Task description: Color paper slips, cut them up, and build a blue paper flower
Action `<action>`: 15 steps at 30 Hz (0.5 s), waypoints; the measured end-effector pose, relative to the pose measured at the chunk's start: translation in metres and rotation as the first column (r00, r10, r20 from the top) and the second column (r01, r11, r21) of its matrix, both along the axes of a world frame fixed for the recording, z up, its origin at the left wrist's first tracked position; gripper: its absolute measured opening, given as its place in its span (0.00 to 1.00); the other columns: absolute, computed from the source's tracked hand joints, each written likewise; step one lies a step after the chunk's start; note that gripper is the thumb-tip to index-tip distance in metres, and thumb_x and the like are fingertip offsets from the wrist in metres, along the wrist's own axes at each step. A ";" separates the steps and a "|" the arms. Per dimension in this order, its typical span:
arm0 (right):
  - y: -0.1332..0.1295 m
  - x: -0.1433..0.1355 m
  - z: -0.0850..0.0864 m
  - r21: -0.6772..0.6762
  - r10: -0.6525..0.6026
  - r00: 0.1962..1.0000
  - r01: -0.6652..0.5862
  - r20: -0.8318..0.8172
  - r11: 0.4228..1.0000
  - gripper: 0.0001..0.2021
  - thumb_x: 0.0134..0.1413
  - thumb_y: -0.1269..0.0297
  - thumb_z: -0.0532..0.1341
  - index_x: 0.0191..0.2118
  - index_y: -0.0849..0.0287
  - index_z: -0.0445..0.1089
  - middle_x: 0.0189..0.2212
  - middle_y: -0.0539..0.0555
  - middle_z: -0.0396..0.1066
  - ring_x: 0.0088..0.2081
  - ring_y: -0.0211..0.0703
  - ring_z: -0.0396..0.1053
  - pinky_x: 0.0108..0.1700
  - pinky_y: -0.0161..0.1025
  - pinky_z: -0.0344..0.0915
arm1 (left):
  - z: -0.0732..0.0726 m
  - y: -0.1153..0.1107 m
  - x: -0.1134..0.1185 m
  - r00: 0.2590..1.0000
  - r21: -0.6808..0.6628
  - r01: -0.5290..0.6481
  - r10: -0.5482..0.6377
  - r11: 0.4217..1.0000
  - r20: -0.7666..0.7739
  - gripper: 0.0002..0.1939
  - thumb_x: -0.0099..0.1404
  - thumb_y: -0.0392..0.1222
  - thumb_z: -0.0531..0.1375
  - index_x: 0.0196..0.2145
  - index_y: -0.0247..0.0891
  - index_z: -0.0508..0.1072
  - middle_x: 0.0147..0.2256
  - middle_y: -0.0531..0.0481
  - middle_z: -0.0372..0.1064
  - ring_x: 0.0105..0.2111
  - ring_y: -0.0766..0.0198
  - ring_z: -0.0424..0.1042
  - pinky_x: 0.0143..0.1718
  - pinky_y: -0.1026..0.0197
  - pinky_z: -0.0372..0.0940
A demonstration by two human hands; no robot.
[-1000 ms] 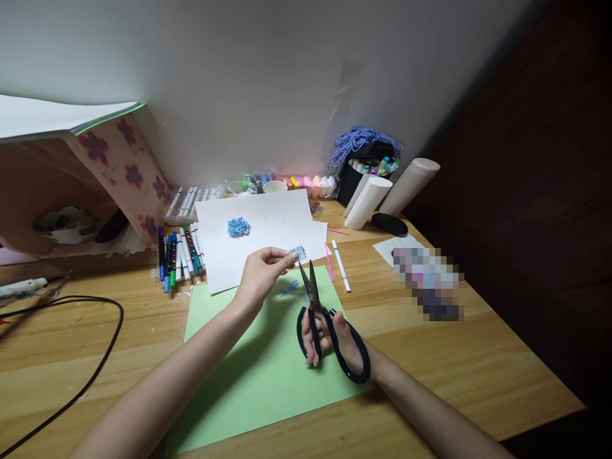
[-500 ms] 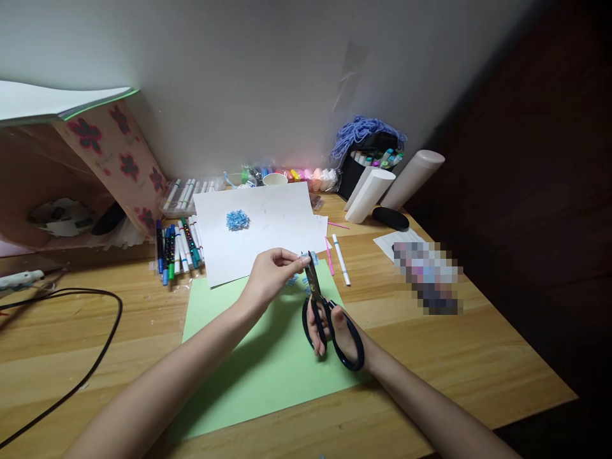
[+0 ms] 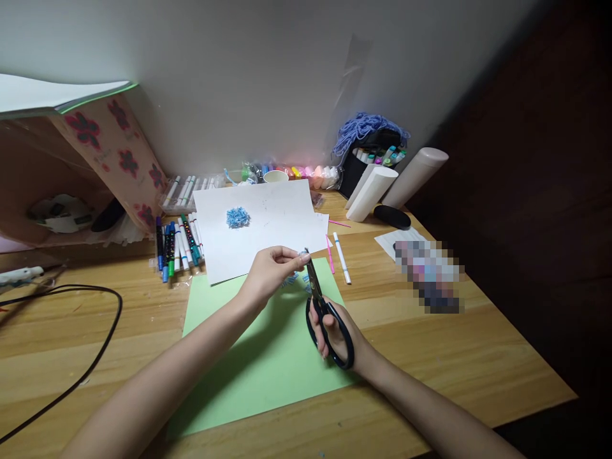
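Observation:
My right hand [image 3: 342,331] is closed round the black handles of a pair of scissors [image 3: 313,280], the fingers through the loops. The blades are together and point away from me, their tips at the fingertips of my left hand [image 3: 275,271]. Thumb and fingers of that hand pinch a small blue-and-white piece, mostly hidden behind them. Below, small blue-and-white striped scraps [image 3: 306,280] lie on a green sheet of paper [image 3: 268,376]. Farther back, a heap of blue shreds [image 3: 238,217] rests on a white sheet [image 3: 282,213].
Several markers [image 3: 179,245] lie left of the white sheet. A white marker [image 3: 342,258] and pink sticks [image 3: 329,255] lie to its right. At the back stand a paper cup [image 3: 276,176], white rolls [image 3: 373,194] and a black pen holder [image 3: 349,178]. A black cable [image 3: 112,325] loops at left.
The scissors' blades and handles have come together. The bit of blue-and-white material seen right of the blades no longer shows there. My left hand has hardly moved.

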State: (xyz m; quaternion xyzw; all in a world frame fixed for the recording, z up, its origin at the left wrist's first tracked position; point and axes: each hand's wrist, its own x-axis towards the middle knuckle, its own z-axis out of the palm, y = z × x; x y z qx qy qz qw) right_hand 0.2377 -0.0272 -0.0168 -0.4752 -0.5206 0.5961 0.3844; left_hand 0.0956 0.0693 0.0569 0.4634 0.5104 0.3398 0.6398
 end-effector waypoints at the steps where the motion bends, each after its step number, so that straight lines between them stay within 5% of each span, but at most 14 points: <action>1: 0.000 0.000 -0.001 0.000 -0.010 1.000 0.010 0.003 1.000 0.35 0.39 0.25 0.48 0.30 0.58 0.57 0.13 0.43 0.60 0.11 0.30 0.56 0.13 0.27 0.54 | 0.000 0.000 0.000 1.000 -0.004 0.000 0.000 1.000 0.000 0.17 0.43 0.46 0.72 0.26 0.34 0.73 0.25 0.50 0.72 0.28 0.66 0.70 0.32 0.64 0.61; 9: 0.002 -0.002 -0.001 -0.073 -0.065 0.995 0.059 -0.079 0.996 0.35 0.35 0.25 0.51 0.29 0.58 0.58 0.11 0.43 0.60 0.09 0.30 0.56 0.11 0.27 0.53 | 0.000 0.005 -0.005 0.998 0.052 0.053 -0.052 0.997 -0.031 0.15 0.51 0.49 0.67 0.28 0.34 0.74 0.27 0.47 0.74 0.31 0.64 0.72 0.34 0.62 0.63; 12: 0.007 -0.003 0.001 -0.241 -0.073 0.967 0.013 -0.242 0.970 0.37 0.29 0.22 0.50 0.27 0.56 0.56 0.08 0.42 0.58 0.07 0.30 0.52 0.08 0.28 0.53 | -0.011 0.011 -0.011 0.954 0.107 0.237 -0.211 0.965 -0.213 0.14 0.51 0.50 0.66 0.25 0.34 0.74 0.24 0.48 0.73 0.26 0.64 0.70 0.30 0.62 0.61; 15: 0.009 -0.003 0.006 -0.355 -0.066 0.920 -0.082 -0.386 0.931 0.37 0.29 0.20 0.46 0.24 0.56 0.54 0.06 0.41 0.55 0.05 0.30 0.48 0.06 0.28 0.52 | -0.023 0.013 -0.015 0.831 0.158 0.388 -0.271 0.908 -0.486 0.14 0.52 0.50 0.64 0.25 0.35 0.75 0.25 0.47 0.73 0.26 0.61 0.70 0.28 0.61 0.60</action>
